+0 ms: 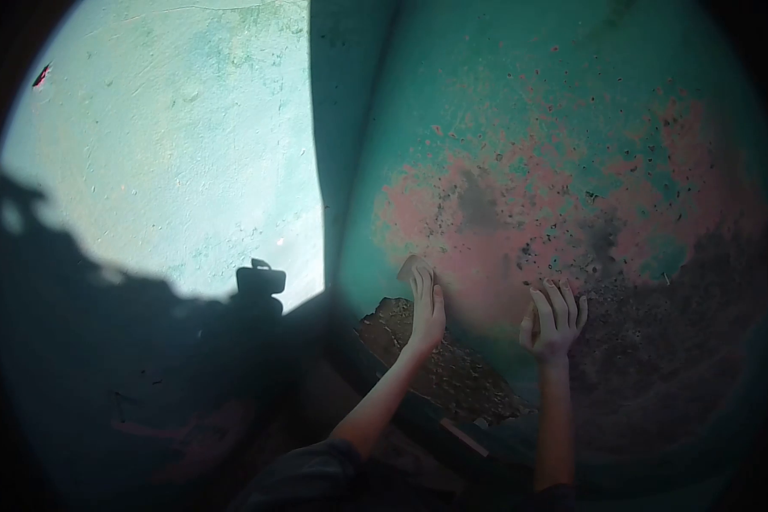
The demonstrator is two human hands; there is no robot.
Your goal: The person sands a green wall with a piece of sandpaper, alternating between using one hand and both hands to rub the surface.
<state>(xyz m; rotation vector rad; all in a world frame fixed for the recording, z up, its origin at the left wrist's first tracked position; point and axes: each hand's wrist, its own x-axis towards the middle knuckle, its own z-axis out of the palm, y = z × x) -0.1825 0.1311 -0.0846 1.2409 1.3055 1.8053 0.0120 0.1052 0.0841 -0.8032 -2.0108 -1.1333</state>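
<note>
My left hand (pixel 427 307) presses its fingers together over a thin, brownish sheet that looks like sandpaper (pixel 409 266), flat against the wall. The sheet's corner shows past the fingertips. To the right, my right hand (pixel 556 320) rests its curled fingers on the same wall. A brownish edge shows between its thumb and fingers, too dim to name. Both hands touch the green wall (pixel 452 94), where the paint is worn to a pink layer (pixel 478 273) with dark spots. Dark, rough bare patches (pixel 666 358) lie right of my right hand.
A wall corner runs upright left of my hands. The adjoining wall (pixel 179 154) is sunlit above, with shadows across its lower part. Below my left hand, a large patch of exposed brown, rough material (pixel 452 367) slants down to the right.
</note>
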